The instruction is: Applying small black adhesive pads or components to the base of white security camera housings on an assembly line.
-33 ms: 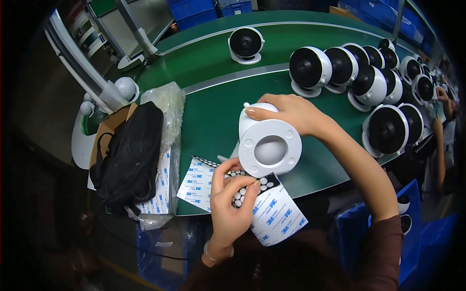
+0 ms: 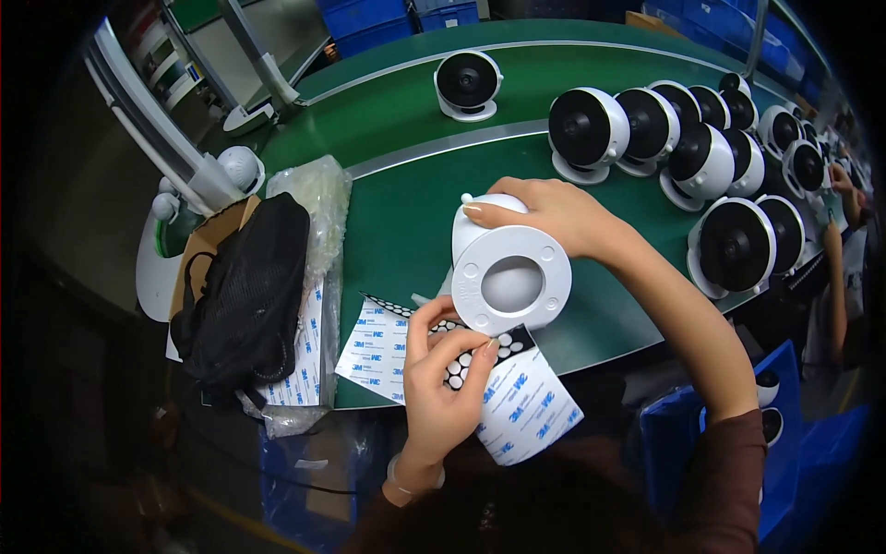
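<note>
In my right hand [image 2: 544, 214] is a white device with a rounded body, tipped so its ring-shaped base [image 2: 473, 297] faces me. The base has small round recesses around a large central opening. My fingers and thumb close over the top of the body. Just below the base, my left hand [image 2: 445, 392] has thumb and forefinger pinched together at a sheet of round white pads [image 2: 457, 373] on black. Its backing paper [image 2: 531, 415], white with blue print, hangs past the table's near edge. Whether a single pad sits between the fingertips is hidden.
Another printed sheet [image 2: 374, 355] lies left of my left hand. Further left are a black mesh bag [image 2: 254, 286] and clear plastic wrap [image 2: 323, 208]. Several round black-and-white devices [image 2: 583, 129] stand at the right, one [image 2: 468, 83] at the back. Another person's arm [image 2: 834, 268] shows far right.
The device and my right hand have shifted very slightly left. The hanging backing paper has moved a little. Both grips look the same.
</note>
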The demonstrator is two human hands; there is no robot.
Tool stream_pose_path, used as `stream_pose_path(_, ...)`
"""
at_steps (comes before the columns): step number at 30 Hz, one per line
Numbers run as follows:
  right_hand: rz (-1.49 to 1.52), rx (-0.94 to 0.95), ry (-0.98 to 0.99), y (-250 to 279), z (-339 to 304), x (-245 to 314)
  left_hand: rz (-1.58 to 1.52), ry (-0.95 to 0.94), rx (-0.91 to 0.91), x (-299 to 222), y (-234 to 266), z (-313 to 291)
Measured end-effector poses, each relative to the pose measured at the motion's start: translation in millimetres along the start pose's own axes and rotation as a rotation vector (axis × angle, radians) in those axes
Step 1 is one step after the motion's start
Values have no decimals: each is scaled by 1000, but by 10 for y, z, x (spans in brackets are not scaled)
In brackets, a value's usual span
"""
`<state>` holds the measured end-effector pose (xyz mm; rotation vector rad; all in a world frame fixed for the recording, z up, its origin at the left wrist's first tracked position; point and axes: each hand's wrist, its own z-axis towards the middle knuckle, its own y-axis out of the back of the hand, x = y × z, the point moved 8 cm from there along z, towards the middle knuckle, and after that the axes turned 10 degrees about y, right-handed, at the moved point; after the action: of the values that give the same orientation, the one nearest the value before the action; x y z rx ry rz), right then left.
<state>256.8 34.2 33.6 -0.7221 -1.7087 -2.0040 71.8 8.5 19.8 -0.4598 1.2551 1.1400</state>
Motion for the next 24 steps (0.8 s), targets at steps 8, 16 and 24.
stream_pose_path(8, 264, 43, 402, 57, -266, 80, 51, 12, 18, 252, 16, 29)
stream_pose_path(16, 64, 58, 169, 82, -191, 42, -9, -40, 44, 244, 9, 183)
stream_pose_path(24, 89, -643, 434, 437, -629, 189, 30, -100, 48, 92, 63, -22)
